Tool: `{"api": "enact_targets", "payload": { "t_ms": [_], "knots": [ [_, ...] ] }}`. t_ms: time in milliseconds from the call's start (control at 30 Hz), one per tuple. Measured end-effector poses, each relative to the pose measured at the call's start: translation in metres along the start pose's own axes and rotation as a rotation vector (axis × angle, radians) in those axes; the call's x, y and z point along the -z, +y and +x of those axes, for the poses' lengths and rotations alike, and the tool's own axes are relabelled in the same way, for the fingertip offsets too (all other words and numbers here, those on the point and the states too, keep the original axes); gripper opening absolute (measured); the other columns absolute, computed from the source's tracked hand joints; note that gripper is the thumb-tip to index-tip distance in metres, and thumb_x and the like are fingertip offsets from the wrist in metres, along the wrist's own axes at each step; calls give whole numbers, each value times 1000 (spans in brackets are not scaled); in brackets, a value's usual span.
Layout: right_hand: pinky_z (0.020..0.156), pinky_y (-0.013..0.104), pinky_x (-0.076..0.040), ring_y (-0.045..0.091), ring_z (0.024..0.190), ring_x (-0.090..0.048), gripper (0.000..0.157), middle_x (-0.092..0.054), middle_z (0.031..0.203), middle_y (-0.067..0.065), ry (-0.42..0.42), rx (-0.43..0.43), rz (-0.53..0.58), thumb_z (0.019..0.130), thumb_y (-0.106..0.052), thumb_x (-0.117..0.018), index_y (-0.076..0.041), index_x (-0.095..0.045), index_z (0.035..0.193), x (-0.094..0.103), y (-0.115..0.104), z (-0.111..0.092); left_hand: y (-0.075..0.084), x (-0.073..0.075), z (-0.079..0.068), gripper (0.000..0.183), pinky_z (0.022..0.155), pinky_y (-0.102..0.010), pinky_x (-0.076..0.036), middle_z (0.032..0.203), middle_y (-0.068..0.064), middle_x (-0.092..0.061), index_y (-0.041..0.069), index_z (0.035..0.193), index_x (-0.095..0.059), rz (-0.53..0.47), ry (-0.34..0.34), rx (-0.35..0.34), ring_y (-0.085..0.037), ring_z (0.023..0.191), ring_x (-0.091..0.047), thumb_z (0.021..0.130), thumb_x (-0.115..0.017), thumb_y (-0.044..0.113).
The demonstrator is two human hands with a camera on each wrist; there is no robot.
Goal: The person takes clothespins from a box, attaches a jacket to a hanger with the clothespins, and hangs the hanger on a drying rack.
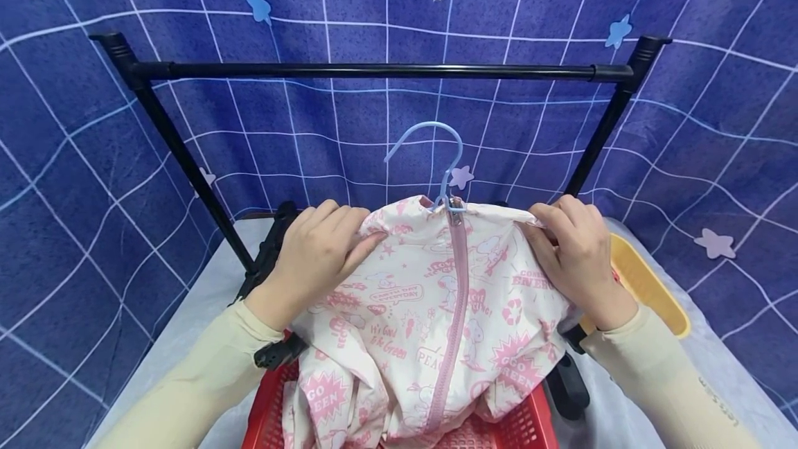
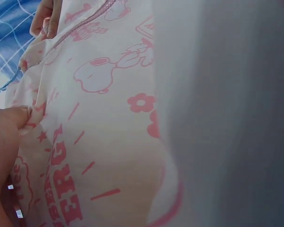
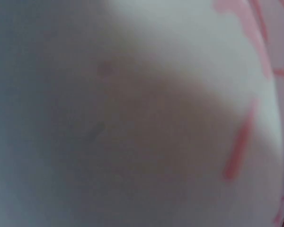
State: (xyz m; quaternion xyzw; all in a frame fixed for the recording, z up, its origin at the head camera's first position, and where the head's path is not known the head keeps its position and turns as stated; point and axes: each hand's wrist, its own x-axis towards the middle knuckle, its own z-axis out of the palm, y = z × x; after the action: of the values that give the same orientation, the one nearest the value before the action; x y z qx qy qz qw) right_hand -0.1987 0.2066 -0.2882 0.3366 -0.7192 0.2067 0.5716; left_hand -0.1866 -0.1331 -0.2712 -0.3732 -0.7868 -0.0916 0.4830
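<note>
A white jacket [image 1: 411, 289] with pink cartoon prints and a pink zipper [image 1: 458, 283] hangs spread between my two hands. The hook of a light blue hanger [image 1: 460, 151] sticks up at its neck; the rest of the hanger is hidden by the cloth. My left hand [image 1: 321, 248] pinches the jacket's shoulder on the left, thumb in front. On the other shoulder, my right hand [image 1: 576, 248] grips the cloth. In the left wrist view, the left thumb [image 2: 12, 118] presses on the printed fabric. Blurred cloth [image 3: 146, 118] fills the right wrist view.
Behind the jacket stands a black rack with a horizontal bar [image 1: 374, 71]. Below is a red basket [image 1: 542, 421], partly covered by the jacket. A yellow tray [image 1: 654, 289] lies at the right on the pale tabletop [image 1: 704, 366]. A blue patterned curtain [image 1: 93, 227] forms the background.
</note>
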Motion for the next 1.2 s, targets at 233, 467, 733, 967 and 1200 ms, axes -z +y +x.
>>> {"api": "enact_targets", "payload": {
  "t_ms": [233,467,733,967,1200],
  "knots": [
    [58,36,-23,24,54,-36,33,-45,68,10,-18,4,5,104,-32,-53,-2,-61,94,1,0,0,0,-2,2,41,53,-37,-37,70,-7,-57,2,90,-59,-19,19,-14,-26,63,-49,108,-43,35],
    [57,37,-23,25,55,-37,34,-47,68,10,-9,10,14,104,-33,-53,-2,-62,94,2,-1,-1,0,-1,1,38,53,-37,-37,73,-9,-61,1,92,-62,-65,75,-27,-25,63,-50,107,-46,32],
    [55,43,-28,30,56,-43,33,-50,69,12,0,42,-5,102,-33,-57,-2,-63,92,2,-3,-2,-4,-1,-2,34,54,-36,-36,76,-9,-64,2,92,-65,-73,112,-63,-25,63,-51,106,-50,29],
    [55,43,-28,29,57,-44,32,-50,69,11,-18,53,-14,101,-32,-58,-2,-63,93,1,-4,-4,-5,-3,-5,33,54,-36,-36,73,-9,-62,3,90,-64,-68,133,-84,-25,62,-50,106,-50,28],
    [55,41,-27,27,57,-42,34,-50,70,10,-40,55,-16,102,-34,-57,-2,-63,94,3,-2,-7,-5,-5,-4,31,53,-37,-37,75,-10,-64,3,90,-66,-47,155,-111,-26,61,-51,105,-52,27]
  ]
}}
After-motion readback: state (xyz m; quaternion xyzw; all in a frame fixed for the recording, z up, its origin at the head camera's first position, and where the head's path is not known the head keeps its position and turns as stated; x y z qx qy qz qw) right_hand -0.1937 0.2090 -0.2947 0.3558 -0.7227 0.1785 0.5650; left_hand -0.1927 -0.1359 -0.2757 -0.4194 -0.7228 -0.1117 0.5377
